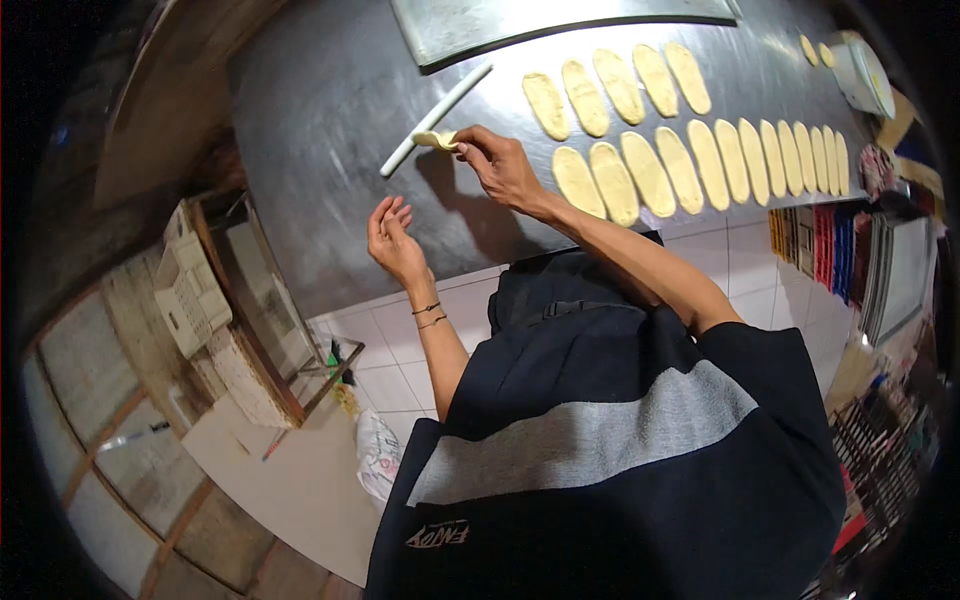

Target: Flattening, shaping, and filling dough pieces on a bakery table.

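My right hand (497,168) pinches one end of a flattened piece of dough (433,140) and holds it over the metal worktable (330,215). Beneath and beside the dough lies a white rolling pin (440,117), set slantwise on the table. My left hand (395,240) hovers at the table's near edge, below the pin, with nothing in it and its fingers slightly curled and apart. To the right of my right hand, long oval dough pieces lie flat in two rows: a far row (620,87) and a longer near row (675,168).
A metal tray (560,22) rests at the table's far side. At the far right stands a white tub (862,75) with two small dough pieces (815,50) beside it. Left of the table are a wooden frame (250,330) and a cream plastic crate (190,285). A white bag (377,455) sits on the floor.
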A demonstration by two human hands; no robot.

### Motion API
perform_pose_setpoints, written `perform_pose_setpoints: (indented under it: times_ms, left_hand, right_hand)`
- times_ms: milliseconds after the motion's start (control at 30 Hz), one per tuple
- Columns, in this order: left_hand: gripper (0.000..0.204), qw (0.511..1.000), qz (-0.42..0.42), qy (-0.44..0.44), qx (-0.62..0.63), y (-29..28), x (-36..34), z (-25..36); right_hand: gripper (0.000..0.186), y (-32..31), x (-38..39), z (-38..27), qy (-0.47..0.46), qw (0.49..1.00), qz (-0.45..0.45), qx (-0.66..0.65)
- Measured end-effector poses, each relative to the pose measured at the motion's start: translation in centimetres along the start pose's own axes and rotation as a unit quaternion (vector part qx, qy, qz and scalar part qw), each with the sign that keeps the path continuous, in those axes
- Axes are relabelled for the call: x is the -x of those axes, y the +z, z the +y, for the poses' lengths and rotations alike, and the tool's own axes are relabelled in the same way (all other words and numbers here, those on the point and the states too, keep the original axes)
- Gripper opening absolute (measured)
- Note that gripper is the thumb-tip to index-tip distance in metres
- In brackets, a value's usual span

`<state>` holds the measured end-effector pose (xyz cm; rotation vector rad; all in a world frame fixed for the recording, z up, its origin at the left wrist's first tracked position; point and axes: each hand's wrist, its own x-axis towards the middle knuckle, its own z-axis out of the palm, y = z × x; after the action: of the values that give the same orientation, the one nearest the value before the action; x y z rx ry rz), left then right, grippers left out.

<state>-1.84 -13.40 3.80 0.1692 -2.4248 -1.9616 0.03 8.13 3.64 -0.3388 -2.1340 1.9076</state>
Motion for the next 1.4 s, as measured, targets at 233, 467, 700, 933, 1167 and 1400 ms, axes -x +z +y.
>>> perform_pose_setpoints:
  times_ms: [233,467,700,933,1167,1400]
  left_hand:
    - [0.029,0.983,-0.129,-0.092,-0.088,6.2,3.0,-1.8]
    - [0.026,0.982,-0.177,-0.046,-0.048,24.1,6.5,1.4]
    - [0.025,0.959,-0.254,0.128,0.002,42.3,9.6,10.0]
    - [0.026,0.941,-0.271,0.156,-0.13,48.6,7.3,14.3]
    - [0.03,0.861,-0.403,0.224,-0.216,54.8,5.6,11.3]
    - [0.049,0.699,-0.527,0.315,-0.366,60.6,3.9,8.0]
  right_hand:
    - [0.023,-21.0,1.9,-5.9,-0.036,0.99,0.084,-0.109]
    - [0.025,-39.5,6.0,-4.1,-0.003,0.979,0.116,0.169]
    - [0.054,-49.4,2.2,-3.9,-0.034,0.965,0.091,0.245]
    - [0.049,-50.4,-5.7,3.4,-0.101,0.939,0.014,0.328]
    - [0.037,-51.2,-4.0,9.3,0.058,0.952,-0.006,0.301]
    - [0.023,-51.0,-2.4,7.8,-0.02,0.958,0.03,0.284]
